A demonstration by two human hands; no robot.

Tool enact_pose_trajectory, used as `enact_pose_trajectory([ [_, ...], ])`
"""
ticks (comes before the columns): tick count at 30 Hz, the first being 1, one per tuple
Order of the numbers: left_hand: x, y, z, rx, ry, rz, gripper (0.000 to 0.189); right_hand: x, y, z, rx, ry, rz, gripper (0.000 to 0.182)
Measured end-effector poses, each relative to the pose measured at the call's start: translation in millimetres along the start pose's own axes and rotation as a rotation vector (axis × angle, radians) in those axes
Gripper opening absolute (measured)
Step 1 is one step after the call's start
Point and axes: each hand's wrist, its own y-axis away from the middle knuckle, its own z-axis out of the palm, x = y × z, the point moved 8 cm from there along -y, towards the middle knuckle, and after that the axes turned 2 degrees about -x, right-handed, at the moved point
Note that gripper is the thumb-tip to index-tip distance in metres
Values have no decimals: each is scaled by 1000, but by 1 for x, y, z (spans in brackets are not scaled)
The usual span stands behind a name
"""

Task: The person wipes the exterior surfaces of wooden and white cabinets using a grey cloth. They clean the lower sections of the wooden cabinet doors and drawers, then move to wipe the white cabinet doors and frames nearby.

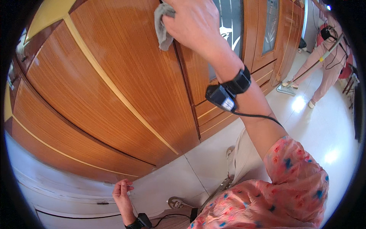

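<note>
At the top of the view, my right hand (194,23) grips a crumpled grey cloth (163,31). The cloth lies against the tall brown wooden cabinet door (125,57), close to its dark edge. Part of my right hand is cut off by the frame's upper rim. My left hand (123,190) hangs low, near the cabinet's bottom edge. Its fingers are loosely curled together, and nothing shows in them. A black strapped device (228,88) with a cable sits on my right wrist; another black device (140,220) is on my left wrist.
Further along the cabinet are doors with patterned glass panels (271,28) and drawers (213,114) below. White glossy tiles (308,137) cover the floor. At the right, another person (328,57) stands with a flat mop (286,90). A white panelled surface (74,211) lies at lower left.
</note>
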Motion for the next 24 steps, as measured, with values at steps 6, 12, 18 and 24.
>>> enact_pose_trajectory([
  [6,6,-2,28,-92,18,9,24,-4,98,13,-188,79,106,47],
  [12,11,1,22,-64,1,11,23,-10,244,44,-496,-7,210,50],
  [18,5,3,15,-62,24,8,24,-8,329,29,-637,-152,250,47],
  [24,10,6,9,-37,29,15,25,23,259,-6,-470,-266,455,45],
])
